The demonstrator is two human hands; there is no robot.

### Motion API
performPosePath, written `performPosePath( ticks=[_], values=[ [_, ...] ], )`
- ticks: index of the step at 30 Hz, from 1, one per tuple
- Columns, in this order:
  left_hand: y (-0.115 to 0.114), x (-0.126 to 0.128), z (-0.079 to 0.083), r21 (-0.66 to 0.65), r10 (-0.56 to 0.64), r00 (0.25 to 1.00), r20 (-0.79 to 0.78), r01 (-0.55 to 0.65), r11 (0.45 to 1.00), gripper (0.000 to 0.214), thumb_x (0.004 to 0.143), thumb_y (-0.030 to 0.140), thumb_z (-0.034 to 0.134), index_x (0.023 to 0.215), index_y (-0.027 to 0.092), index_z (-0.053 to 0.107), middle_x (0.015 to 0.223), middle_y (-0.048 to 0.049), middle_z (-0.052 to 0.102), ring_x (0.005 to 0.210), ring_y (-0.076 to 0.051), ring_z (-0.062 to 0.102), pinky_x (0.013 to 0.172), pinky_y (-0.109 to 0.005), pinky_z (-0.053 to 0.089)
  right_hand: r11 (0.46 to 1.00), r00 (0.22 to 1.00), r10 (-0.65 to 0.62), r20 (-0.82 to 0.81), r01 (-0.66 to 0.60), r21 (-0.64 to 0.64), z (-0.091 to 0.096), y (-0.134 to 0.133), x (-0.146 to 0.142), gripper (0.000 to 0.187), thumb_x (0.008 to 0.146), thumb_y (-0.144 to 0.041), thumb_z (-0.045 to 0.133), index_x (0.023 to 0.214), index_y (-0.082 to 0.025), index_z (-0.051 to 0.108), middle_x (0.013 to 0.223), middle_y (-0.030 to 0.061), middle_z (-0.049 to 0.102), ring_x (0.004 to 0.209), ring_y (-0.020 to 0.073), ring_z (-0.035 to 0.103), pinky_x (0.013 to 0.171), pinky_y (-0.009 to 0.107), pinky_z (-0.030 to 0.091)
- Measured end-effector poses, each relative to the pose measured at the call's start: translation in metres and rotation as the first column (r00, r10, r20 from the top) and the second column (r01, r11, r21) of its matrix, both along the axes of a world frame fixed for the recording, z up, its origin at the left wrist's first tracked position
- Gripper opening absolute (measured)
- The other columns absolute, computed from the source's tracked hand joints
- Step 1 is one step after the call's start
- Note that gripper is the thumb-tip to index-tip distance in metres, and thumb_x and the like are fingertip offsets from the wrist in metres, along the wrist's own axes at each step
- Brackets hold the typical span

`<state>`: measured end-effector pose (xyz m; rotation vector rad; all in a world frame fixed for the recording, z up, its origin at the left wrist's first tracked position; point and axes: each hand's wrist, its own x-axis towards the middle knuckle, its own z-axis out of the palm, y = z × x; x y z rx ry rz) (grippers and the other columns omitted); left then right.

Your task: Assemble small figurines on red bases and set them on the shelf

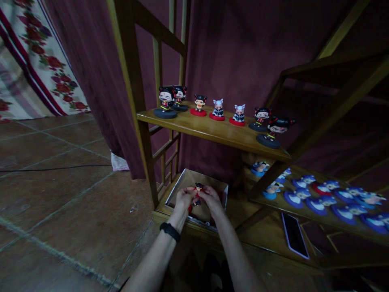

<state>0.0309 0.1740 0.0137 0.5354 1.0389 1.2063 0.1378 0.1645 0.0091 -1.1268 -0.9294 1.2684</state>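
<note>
Over an open cardboard box (212,178) on the lowest shelf, I hold a small black-haired figurine (198,187) with red on it. My left hand (184,198) grips it from the left, and a dark band circles that wrist. From the other side, the fingers of my right hand (212,198) close on the same figurine. Its lower part is mostly covered by my fingers. Inside the box, beneath my hands, are dark and red bits that I cannot make out.
Above the box, a wooden shelf (209,129) carries several figurines on round red or dark bases. Several blue-based figurines (297,196) stand on a lower shelf at right. A phone (294,235) lies below them. A shelf post (130,81) rises at left, beside a purple curtain (88,61).
</note>
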Motion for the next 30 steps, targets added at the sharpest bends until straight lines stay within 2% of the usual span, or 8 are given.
performPosePath(
  ticks=[5, 11, 13, 15, 17, 21, 26, 30],
  values=[
    [0.000, 0.004, -0.005, 0.033, 0.065, 0.998, -0.008, -0.065, 0.997, 0.019, 0.062, 0.010, 0.067, 0.074, 0.012, 0.052, 0.058, -0.0009, 0.057, 0.049, -0.010, 0.057, 0.052, -0.025, 0.050, 0.999, 0.999, -0.030, -0.041, 0.028, -0.032, 0.002, 0.000, -0.002, 0.027, 0.053, -0.030, 0.071, 0.075, -0.017, 0.061, 0.074, 0.0016, 0.066, 0.064, 0.0147, 0.059, 0.061, 0.026, 0.044],
    [-0.001, 0.009, -0.008, 0.066, 0.072, 0.996, -0.046, -0.069, 0.995, 0.018, 0.064, 0.011, 0.064, 0.075, 0.013, 0.050, 0.060, 0.0003, 0.056, 0.051, -0.010, 0.057, 0.053, -0.025, 0.049, 0.999, 0.998, -0.038, -0.057, 0.036, -0.032, -0.010, -0.001, -0.001, 0.027, 0.057, -0.030, 0.068, 0.081, -0.017, 0.063, 0.079, 0.0030, 0.067, 0.066, 0.0152, 0.059, 0.060, 0.027, 0.045],
    [0.000, 0.010, -0.007, 0.087, 0.034, 0.993, -0.110, -0.025, 0.996, 0.015, 0.068, 0.013, 0.061, 0.078, 0.013, 0.050, 0.061, 0.0001, 0.056, 0.053, -0.010, 0.057, 0.055, -0.025, 0.049, 0.999, 0.997, -0.036, -0.062, 0.034, -0.029, -0.013, -0.003, 0.000, 0.029, 0.059, -0.031, 0.067, 0.084, -0.017, 0.064, 0.083, 0.0037, 0.068, 0.070, 0.0161, 0.060, 0.063, 0.028, 0.045],
    [-0.001, 0.009, -0.004, 0.115, -0.002, 0.963, -0.269, 0.034, 0.993, 0.015, 0.070, 0.013, 0.057, 0.084, 0.014, 0.050, 0.063, -0.0005, 0.057, 0.055, -0.011, 0.058, 0.056, -0.026, 0.048, 0.999, 0.996, -0.023, -0.083, 0.020, -0.030, -0.014, -0.005, 0.002, 0.031, 0.059, -0.032, 0.067, 0.087, -0.018, 0.064, 0.086, 0.0039, 0.068, 0.073, 0.0167, 0.061, 0.066, 0.029, 0.046],
    [-0.003, 0.008, 0.001, 0.173, -0.028, 0.865, -0.502, 0.132, 0.976, 0.018, 0.072, 0.014, 0.056, 0.090, 0.015, 0.053, 0.069, -0.0025, 0.060, 0.062, -0.013, 0.060, 0.060, -0.026, 0.048, 0.999, 0.994, -0.023, -0.110, 0.020, -0.032, -0.013, -0.008, 0.005, 0.032, 0.058, -0.032, 0.069, 0.087, -0.019, 0.064, 0.088, 0.0037, 0.068, 0.077, 0.0171, 0.061, 0.069, 0.029, 0.046],
    [-0.018, 0.006, 0.013, 0.264, 0.014, 0.529, -0.848, 0.399, 0.878, 0.020, 0.075, 0.017, 0.052, 0.096, 0.017, 0.056, 0.087, -0.0081, 0.063, 0.086, -0.019, 0.060, 0.074, -0.027, 0.044, 0.999, 0.990, -0.046, -0.134, 0.043, -0.024, -0.012, -0.017, 0.016, 0.036, 0.055, -0.028, 0.072, 0.089, -0.020, 0.064, 0.092, 0.0039, 0.067, 0.084, 0.0187, 0.061, 0.074, 0.031, 0.046],
    [-0.041, 0.011, 0.024, 0.158, 0.061, 0.177, -0.982, 0.608, 0.778, 0.028, 0.081, 0.018, 0.045, 0.109, 0.017, 0.048, 0.105, -0.0117, 0.057, 0.092, -0.019, 0.058, 0.076, -0.027, 0.042, 0.999, 0.990, -0.033, -0.134, 0.030, -0.020, -0.017, -0.036, 0.033, 0.044, 0.055, -0.022, 0.070, 0.098, -0.022, 0.061, 0.094, 0.0035, 0.066, 0.085, 0.0182, 0.059, 0.078, 0.034, 0.046],
    [-0.052, 0.014, 0.025, 0.116, 0.129, 0.037, -0.991, 0.715, 0.689, 0.027, 0.083, 0.013, 0.040, 0.109, 0.016, 0.045, 0.103, -0.0119, 0.054, 0.091, -0.018, 0.058, 0.074, -0.027, 0.043, 0.999, 0.999, -0.045, -0.031, 0.045, 0.014, -0.021, -0.047, 0.040, 0.042, 0.056, -0.017, 0.067, 0.097, -0.023, 0.062, 0.099, 0.0028, 0.064, 0.091, 0.0184, 0.057, 0.079, 0.033, 0.046]
  ],
)
